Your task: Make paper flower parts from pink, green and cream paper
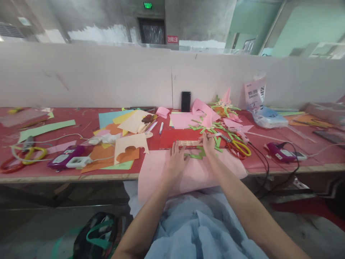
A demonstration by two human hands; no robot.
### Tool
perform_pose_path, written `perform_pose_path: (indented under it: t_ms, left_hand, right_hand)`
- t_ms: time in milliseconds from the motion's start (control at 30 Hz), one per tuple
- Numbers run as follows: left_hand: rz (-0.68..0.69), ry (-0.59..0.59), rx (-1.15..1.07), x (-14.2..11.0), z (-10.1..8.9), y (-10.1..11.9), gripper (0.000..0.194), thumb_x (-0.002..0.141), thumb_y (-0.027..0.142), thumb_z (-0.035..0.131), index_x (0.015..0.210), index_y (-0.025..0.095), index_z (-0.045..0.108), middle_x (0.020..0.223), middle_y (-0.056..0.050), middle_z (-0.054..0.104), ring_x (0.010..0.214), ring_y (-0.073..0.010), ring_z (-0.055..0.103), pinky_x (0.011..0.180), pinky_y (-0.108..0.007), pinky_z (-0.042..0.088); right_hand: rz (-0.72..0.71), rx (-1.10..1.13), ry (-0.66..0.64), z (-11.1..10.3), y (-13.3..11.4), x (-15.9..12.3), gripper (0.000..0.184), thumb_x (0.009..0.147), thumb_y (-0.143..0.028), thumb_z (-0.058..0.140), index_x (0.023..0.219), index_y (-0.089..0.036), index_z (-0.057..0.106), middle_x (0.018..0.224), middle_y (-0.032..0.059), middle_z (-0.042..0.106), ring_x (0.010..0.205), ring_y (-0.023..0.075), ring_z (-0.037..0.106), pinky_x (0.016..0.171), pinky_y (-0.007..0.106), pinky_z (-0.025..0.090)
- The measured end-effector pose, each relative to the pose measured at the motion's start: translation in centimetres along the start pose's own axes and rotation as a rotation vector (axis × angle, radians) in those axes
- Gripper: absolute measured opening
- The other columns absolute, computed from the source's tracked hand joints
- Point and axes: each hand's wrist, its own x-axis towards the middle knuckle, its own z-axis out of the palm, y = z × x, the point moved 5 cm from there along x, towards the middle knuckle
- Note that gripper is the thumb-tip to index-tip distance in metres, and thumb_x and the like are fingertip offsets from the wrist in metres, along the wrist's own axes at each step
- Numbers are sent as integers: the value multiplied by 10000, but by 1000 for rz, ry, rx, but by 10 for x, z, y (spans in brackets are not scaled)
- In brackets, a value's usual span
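Observation:
My left hand [176, 158] lies with its fingers stretched out at the left end of a cream strip with printed marks [185, 143]. That strip rests along the near edge of a red sheet [172, 137]. By the strip's right end, my right hand [209, 144] has its fingers drawn together in a pinch; what they hold is too small to make out. Green paper pieces [195, 156] lie between my hands on a large pink sheet [157, 169], which hangs over the table edge. Just beyond my right hand stands a pink paper cone with green strips [207, 121].
Scissors [239, 148] lie right of my right hand, near a cable and a purple device [280, 153]. Cut coloured paper [129, 149] covers the left side, with another purple device [66, 158] and scissors [29, 154]. A black phone [185, 101] leans on the white partition [121, 75].

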Motion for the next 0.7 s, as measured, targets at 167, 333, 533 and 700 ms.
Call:
perform_pose_path:
  t_ms: [167, 333, 533, 700]
  left_hand:
    - [13, -34, 17, 1, 0, 1, 518, 863, 389, 471, 1344, 209, 407, 1501, -136, 230, 1380, -300, 208, 1079, -454, 269]
    - [10, -75, 42, 1, 2, 1, 527, 881, 411, 428, 1362, 198, 386, 1478, -139, 291, 1370, -294, 239, 1087, -459, 249]
    - [33, -73, 45, 1, 3, 1, 531, 881, 407, 422, 1366, 194, 374, 1447, -121, 357, 1353, -286, 270, 1085, -469, 247]
    - [65, -43, 5, 1, 0, 2, 502, 881, 380, 421, 1348, 199, 392, 1397, -87, 432, 1328, -277, 306, 1089, -461, 241]
  right_hand:
    - [8, -18, -89, 6, -3, -1, 449, 756, -648, 462, 612, -222, 464, 469, 10, 571, 456, 157, 574, 504, 277, 491]
    - [-31, -65, -135, 9, -10, -3, 438, 767, -635, 457, 609, -227, 461, 497, 17, 596, 480, 161, 593, 551, 288, 513]
    - [-10, -88, -136, 8, -9, -4, 422, 774, -620, 457, 630, -223, 474, 494, 10, 594, 462, 158, 581, 518, 287, 502]
    - [3, -54, -138, 9, -10, -5, 391, 775, -588, 473, 643, -220, 474, 502, 4, 591, 461, 149, 575, 490, 273, 489]
